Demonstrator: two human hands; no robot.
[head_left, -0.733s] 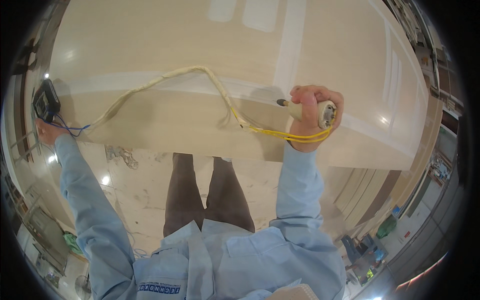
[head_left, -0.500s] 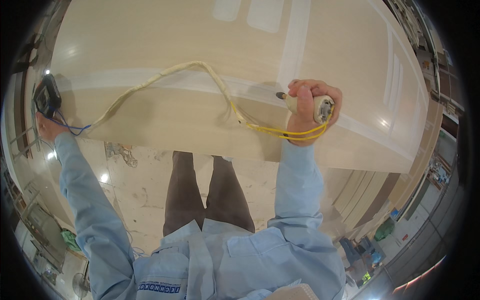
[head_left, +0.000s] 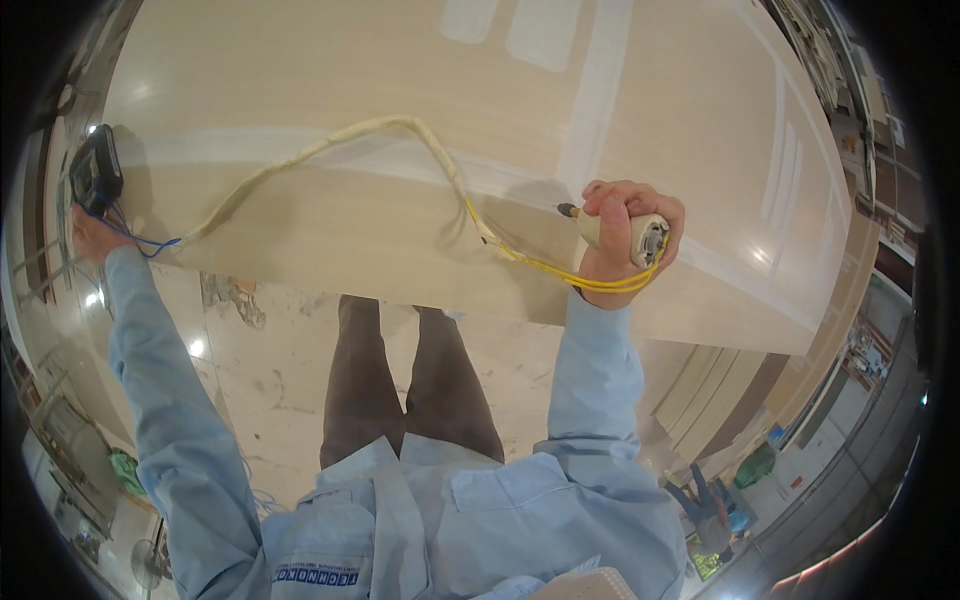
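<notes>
My right hand [head_left: 626, 240] is wrapped round a small cylindrical power tool [head_left: 652, 242] with a cream-taped body. Its short dark tip [head_left: 567, 210] points left, and its open motor end faces right. Yellow wires [head_left: 560, 272] loop from that end into a cream-wrapped cable [head_left: 330, 140], which arches leftward over a large beige panel [head_left: 330, 220]. At the far left, my left hand [head_left: 98, 238] grips a black battery pack [head_left: 98, 172] from below, its fingers mostly hidden. Blue wires [head_left: 150, 243] join the pack to the cable.
White stripes and rounded pale patches [head_left: 545, 30] mark the panel. Its near edge runs just in front of my legs [head_left: 360, 390]. Stacked boards [head_left: 700, 390] lie below the panel's right side. A fan [head_left: 148, 562] stands at lower left, and cluttered shelving lines the right rim.
My right hand and the tool have come slightly nearer to me, and the yellow wires hang closer together. The battery pack has shifted a little away from me. Both grips stay the same.
</notes>
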